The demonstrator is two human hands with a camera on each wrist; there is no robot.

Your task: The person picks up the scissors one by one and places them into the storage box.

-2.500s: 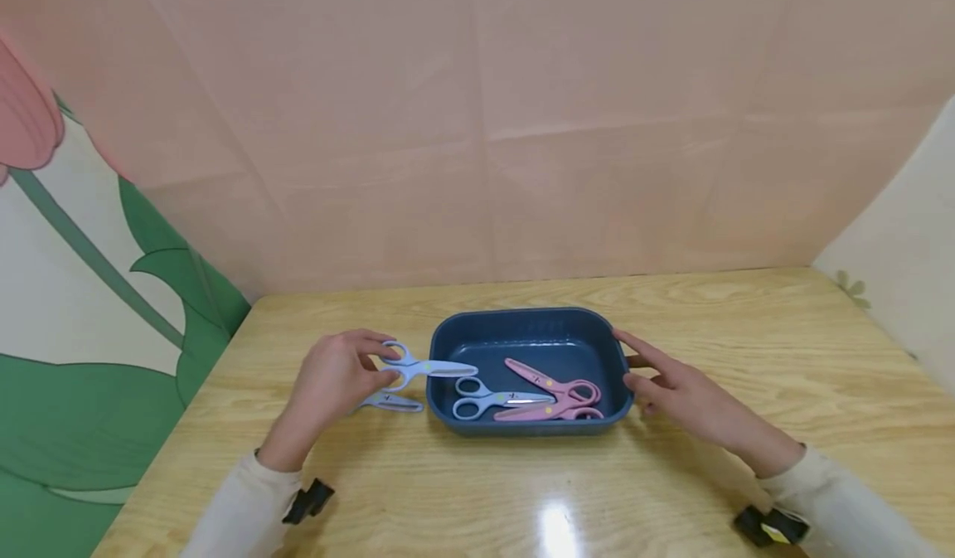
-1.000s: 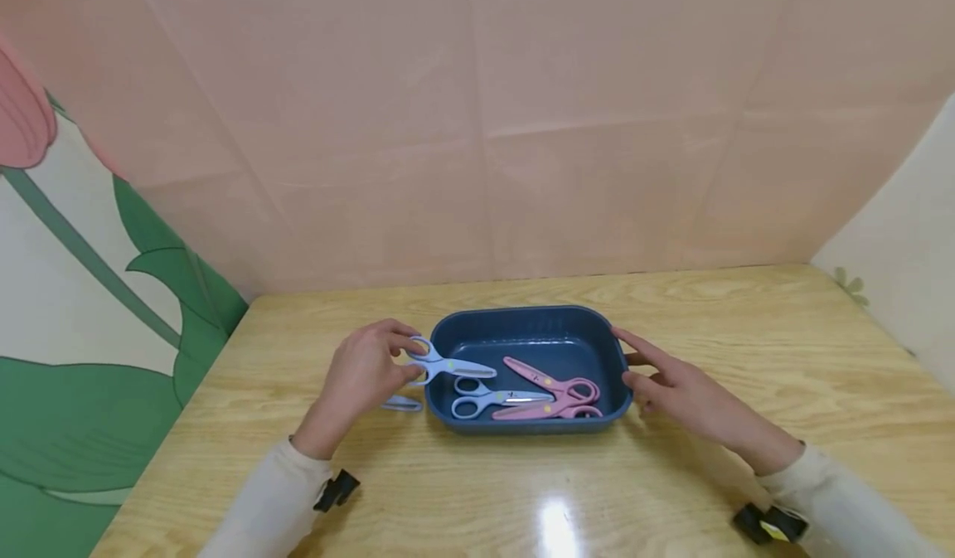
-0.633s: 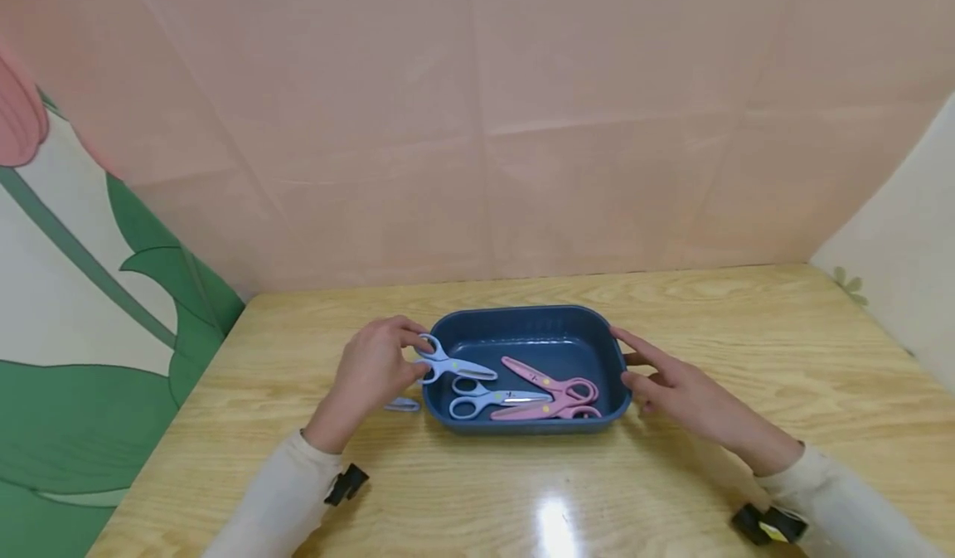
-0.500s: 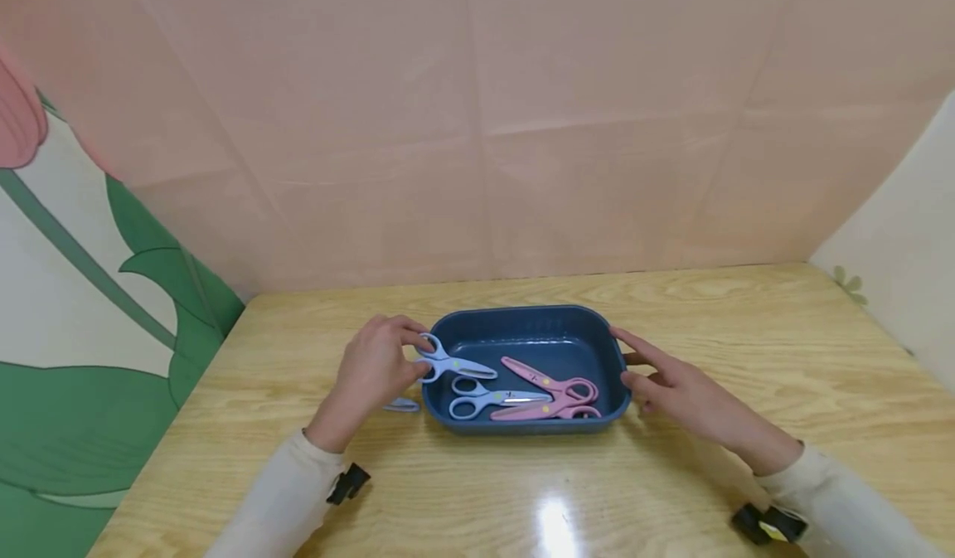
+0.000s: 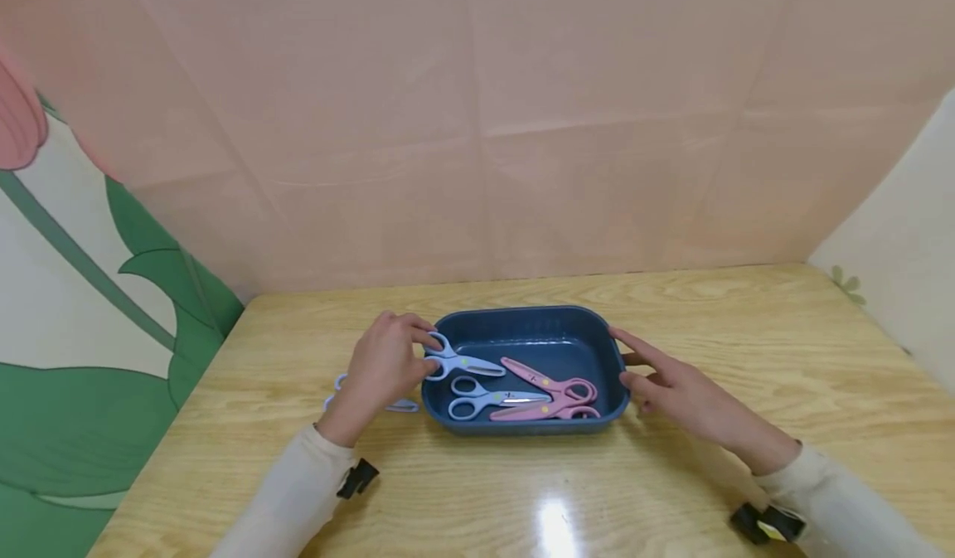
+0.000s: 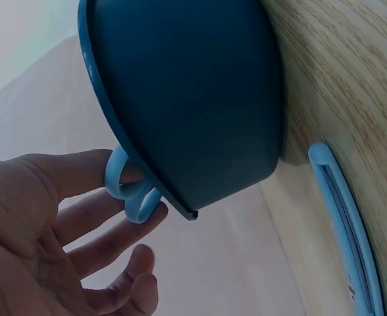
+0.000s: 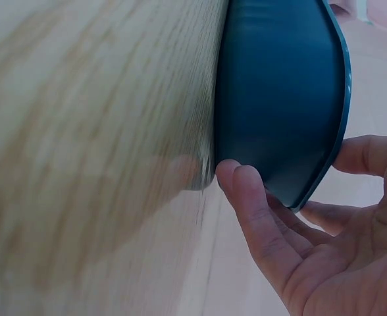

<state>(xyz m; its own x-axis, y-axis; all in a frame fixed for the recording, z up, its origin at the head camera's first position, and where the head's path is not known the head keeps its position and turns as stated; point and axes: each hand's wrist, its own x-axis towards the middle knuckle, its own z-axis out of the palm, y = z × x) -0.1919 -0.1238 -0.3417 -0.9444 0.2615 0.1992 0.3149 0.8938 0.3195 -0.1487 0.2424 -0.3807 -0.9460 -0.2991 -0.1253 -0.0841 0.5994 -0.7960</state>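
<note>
My left hand pinches a pair of light-blue scissors by the finger loops. The loops are at the left rim of a dark-blue rectangular tray, and the blades point right, over its inside. Lower in the tray lie another pair of blue scissors and pink scissors overlapping at the right. My right hand touches the tray's right end, thumb and fingertips against its rim and outer wall. Another blue pair of scissors lies on the table, partly hidden by my left hand and wrist.
The tray stands on a light wood-grain table. A pinkish sheet hangs behind the table. Green and white leaf-patterned covering is at the left, and a pale surface is at the right.
My left hand has carried the held scissors rightward from beside the tray to over its left part. More of the scissors on the table shows behind my wrist. The right hand stays put.
</note>
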